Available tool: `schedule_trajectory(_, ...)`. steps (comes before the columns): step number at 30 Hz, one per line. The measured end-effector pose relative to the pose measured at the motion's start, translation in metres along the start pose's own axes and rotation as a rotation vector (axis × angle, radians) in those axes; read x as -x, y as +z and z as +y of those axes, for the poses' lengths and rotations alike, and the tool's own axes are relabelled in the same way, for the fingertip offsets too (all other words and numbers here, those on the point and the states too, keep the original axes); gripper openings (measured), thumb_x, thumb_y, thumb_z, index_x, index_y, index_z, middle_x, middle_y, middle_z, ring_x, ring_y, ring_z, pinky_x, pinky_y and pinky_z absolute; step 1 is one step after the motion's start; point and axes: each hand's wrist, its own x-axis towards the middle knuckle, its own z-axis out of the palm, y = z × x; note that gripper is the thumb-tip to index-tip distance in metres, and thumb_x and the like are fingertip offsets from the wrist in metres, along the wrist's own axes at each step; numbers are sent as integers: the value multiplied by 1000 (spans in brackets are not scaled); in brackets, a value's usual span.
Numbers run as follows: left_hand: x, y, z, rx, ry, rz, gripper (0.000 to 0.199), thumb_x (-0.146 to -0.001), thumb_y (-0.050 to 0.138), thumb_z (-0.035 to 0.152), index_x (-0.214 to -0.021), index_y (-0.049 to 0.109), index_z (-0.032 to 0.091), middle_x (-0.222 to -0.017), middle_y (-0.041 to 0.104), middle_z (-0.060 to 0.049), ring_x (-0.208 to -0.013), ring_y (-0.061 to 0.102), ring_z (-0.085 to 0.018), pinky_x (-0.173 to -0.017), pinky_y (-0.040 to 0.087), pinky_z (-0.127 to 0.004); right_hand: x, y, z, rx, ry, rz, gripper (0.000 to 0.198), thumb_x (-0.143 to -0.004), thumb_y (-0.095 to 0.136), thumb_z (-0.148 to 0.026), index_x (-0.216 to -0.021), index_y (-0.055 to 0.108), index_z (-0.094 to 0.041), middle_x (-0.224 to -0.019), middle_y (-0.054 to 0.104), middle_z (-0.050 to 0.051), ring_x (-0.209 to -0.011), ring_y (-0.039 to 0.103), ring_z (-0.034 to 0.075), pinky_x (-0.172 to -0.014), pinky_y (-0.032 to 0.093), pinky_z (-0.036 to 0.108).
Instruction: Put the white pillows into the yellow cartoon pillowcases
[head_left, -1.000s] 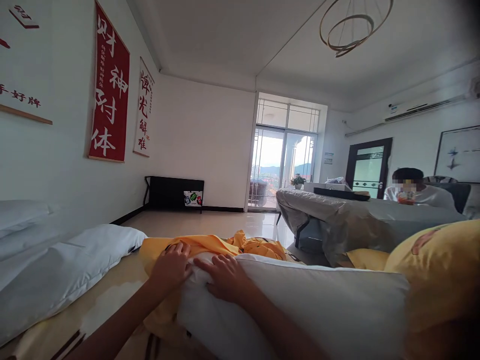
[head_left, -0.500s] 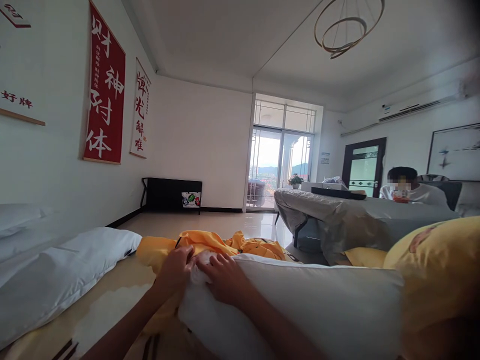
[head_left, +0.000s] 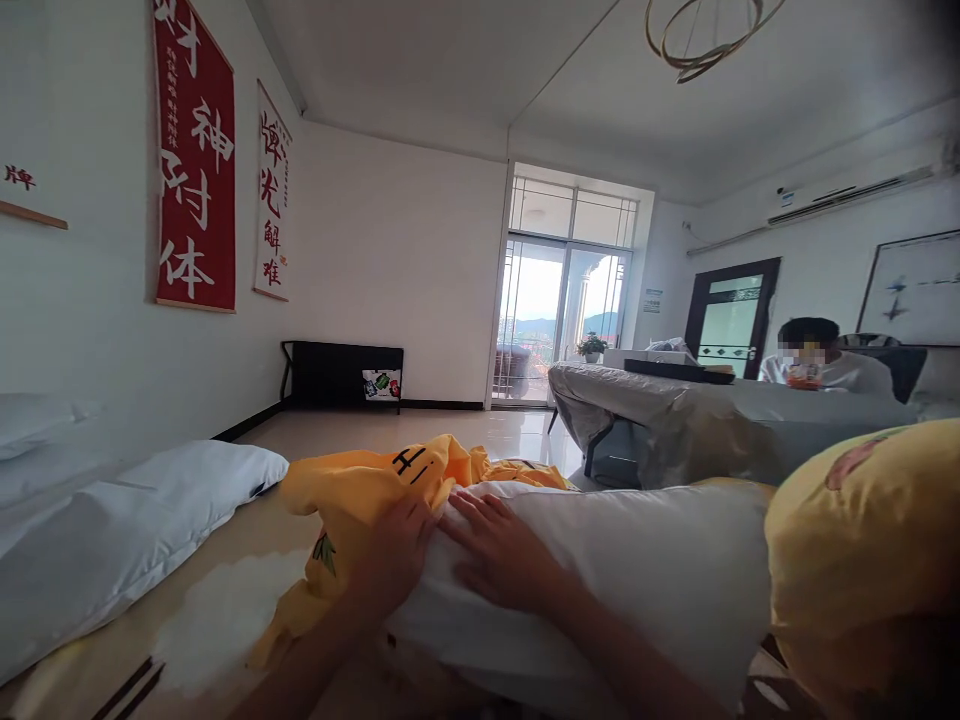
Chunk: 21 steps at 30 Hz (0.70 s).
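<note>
A white pillow [head_left: 637, 560] lies across the middle, its left end against a bunched yellow pillowcase [head_left: 352, 490] with black print and a green leaf pattern. My left hand [head_left: 397, 555] is closed on the pillowcase's edge, right beside the pillow's end. Over that same end lies my right hand [head_left: 502, 550], fingers stretched out on the white cloth, tips close to the yellow edge. Part of the pillow's near side is hidden by my right forearm.
Another white pillow [head_left: 142, 540] lies to the left on the patterned beige surface. A filled yellow pillow [head_left: 870, 530] stands at the right. Beyond is a plastic-covered table [head_left: 637, 400] with a person [head_left: 862, 370] sitting behind it. A folded black frame [head_left: 330, 375] leans by the wall.
My left hand has moved onto the pillowcase, which is pulled up around the pillow's end. My right hand has shifted right, its fingers flatter. The view has tilted down slightly.
</note>
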Motion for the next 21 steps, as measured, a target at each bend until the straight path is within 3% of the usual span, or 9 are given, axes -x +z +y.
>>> schedule_trajectory(2, 1, -12, -4, 31, -79, -8, 30, -92, 33, 30, -68, 48, 20, -72, 57, -3, -69, 52, -17, -68, 40, -29, 13, -12, 11, 57, 45, 17, 63, -87, 52, -44, -144, 30, -30, -147, 34, 9, -133, 30, 27, -106, 24, 46)
schedule_trajectory(5, 0, -25, 5, 43, -143, -107, 34, -93, 33, 38, -67, 47, 20, -69, 58, 0, -66, 53, -15, -65, 40, -26, 23, -16, 24, 131, 186, 34, 65, -85, 54, -52, -143, 33, -34, -133, 49, 11, -121, 41, 31, -100, 28, 49)
schedule_trajectory(8, -9, -29, 20, -136, -189, -219, 36, -94, 28, 39, -81, 56, 19, -70, 63, -3, -64, 59, -17, -62, 40, -27, 19, -11, 19, 121, 136, -26, 61, -86, 53, -50, -142, 36, -32, -112, 58, 10, -102, 50, 28, -91, 34, 44)
schedule_trajectory(11, -26, -26, 26, -285, -226, -233, 34, -91, 32, 34, -93, 59, 14, -72, 66, -11, -67, 62, -24, -65, 40, -33, 10, -7, 4, 114, 76, -60, 58, -86, 53, -48, -139, 41, -27, -109, 58, 11, -98, 49, 27, -87, 34, 44)
schedule_trajectory(15, -52, -20, 24, -312, -172, -245, 25, -84, 42, 25, -85, 62, 10, -79, 66, -17, -82, 64, -30, -79, 40, -40, 5, -8, -5, 128, 64, -92, 52, -86, 53, -46, -134, 46, -25, -111, 57, 11, -98, 48, 28, -86, 33, 45)
schedule_trajectory(18, -66, -14, 32, -268, -164, -260, 26, -86, 39, 24, -82, 63, 13, -79, 67, -14, -82, 64, -27, -75, 42, -36, 5, -5, 0, 110, 70, -100, 44, -88, 51, -44, -127, 51, -24, -110, 57, 10, -98, 48, 27, -85, 35, 44)
schedule_trajectory(21, -67, 3, 58, -215, -169, -255, 31, -89, 32, 23, -94, 61, 12, -81, 67, -13, -80, 65, -24, -67, 42, -32, 5, 13, 6, 69, 85, -51, 33, -91, 47, -40, -116, 59, -22, -111, 59, 11, -102, 48, 26, -87, 36, 43)
